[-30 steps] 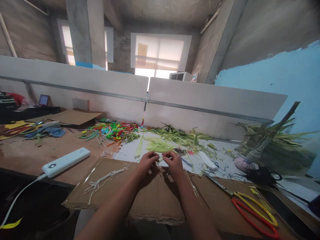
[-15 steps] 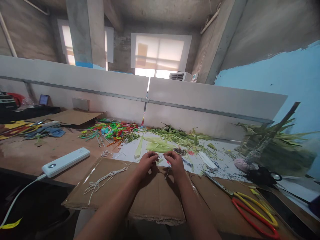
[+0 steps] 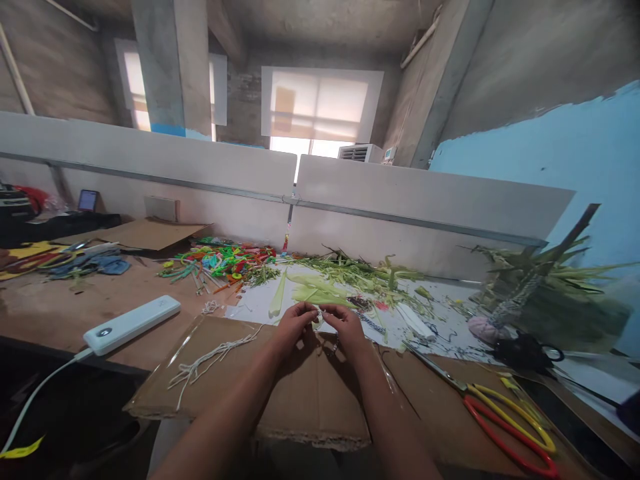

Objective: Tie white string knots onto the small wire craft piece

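Over the cardboard sheet (image 3: 305, 400), my left hand (image 3: 296, 327) and my right hand (image 3: 346, 327) come together, thumbs and index fingers pinched. Between their fingertips shows a small whitish strand (image 3: 319, 313), too small to name surely. Below my right fingers hangs a short length of braided cord (image 3: 335, 345), partly hidden by the hand. A bundle of white strings (image 3: 210, 360) lies on the cardboard left of my left hand. Just beyond the fingers are pale green husk leaves (image 3: 317, 293) on white paper (image 3: 260, 300).
Scissors (image 3: 465, 387) with yellow and red handles lie at right near a dark phone (image 3: 570, 413). A white power bank (image 3: 133, 325) with a cable sits at left. Colourful pipe cleaners (image 3: 225, 260) and green leaf scraps (image 3: 340, 267) lie toward the white partition (image 3: 400, 190).
My two hands have drawn closer together, the right one moving slightly left. A whitish strand now shows between the fingertips.
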Demonstrator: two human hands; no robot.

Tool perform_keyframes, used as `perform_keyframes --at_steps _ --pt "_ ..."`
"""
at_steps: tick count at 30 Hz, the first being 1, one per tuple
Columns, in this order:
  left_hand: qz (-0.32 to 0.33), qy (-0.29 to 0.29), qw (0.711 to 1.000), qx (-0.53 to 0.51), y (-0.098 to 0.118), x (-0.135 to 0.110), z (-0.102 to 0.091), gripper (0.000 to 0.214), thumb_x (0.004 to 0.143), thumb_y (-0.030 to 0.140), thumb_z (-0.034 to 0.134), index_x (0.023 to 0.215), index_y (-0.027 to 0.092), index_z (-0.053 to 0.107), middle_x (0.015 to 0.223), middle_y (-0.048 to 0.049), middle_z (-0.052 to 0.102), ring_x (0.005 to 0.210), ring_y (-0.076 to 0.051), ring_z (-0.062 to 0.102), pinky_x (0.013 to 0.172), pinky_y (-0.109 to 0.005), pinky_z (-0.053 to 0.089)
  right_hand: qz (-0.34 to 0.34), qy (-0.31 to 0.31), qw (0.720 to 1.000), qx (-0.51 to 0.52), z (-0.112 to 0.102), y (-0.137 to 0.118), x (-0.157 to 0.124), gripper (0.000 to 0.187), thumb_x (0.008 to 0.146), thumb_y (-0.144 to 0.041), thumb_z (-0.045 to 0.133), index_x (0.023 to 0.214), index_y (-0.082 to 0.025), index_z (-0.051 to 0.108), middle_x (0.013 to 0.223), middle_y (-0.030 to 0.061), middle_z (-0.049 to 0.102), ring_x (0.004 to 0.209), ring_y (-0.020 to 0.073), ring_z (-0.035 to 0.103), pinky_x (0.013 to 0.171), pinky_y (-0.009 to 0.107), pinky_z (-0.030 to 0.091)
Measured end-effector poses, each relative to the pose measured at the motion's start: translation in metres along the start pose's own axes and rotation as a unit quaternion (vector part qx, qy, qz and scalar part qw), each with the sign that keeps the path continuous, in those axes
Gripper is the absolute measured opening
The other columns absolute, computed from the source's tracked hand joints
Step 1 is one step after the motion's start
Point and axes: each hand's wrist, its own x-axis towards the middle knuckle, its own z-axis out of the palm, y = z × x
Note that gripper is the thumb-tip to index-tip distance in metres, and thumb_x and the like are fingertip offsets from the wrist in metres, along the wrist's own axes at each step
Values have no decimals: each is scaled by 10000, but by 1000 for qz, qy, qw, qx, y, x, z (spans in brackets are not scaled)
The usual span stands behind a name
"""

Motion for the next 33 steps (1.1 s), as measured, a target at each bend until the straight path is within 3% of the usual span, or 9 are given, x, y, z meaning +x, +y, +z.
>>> perform_keyframes --at_steps 4,11,22,33 --pt "2 -3 1000 -8 0 -1 0 260 675 378 753 795 200 606 639 53 512 505 -79 435 473 -190 332 -9 9 999 -39 -1 0 -1 208 659 -412 747 696 -208 757 710 41 705 690 224 575 708 352 442" --pt "3 -30 999 -17 -1 0 1 299 707 430 734 819 205 572 771 -8 650 532 -103 534 484 -211 413 -13 17 998 -65 0 -4 -2 220 669 -421 706 688 -203 728 698 39 702 668 224 577 675 341 435" --pt "17 -29 999 12 -3 1 -1 280 748 432 721 802 197 580 755 -15 649 509 -90 487 467 -206 380 -34 44 995 -85 0 -6 -4 245 697 -441 699 715 -198 724 733 49 714 695 229 585 681 335 424" --pt "36 7 998 60 -3 1 -2 255 724 425 720 773 204 601 607 46 484 489 -94 381 429 -201 284 -44 62 994 -78 -1 -2 -3 239 716 -438 704 709 -199 709 707 35 697 676 213 568 686 329 433"
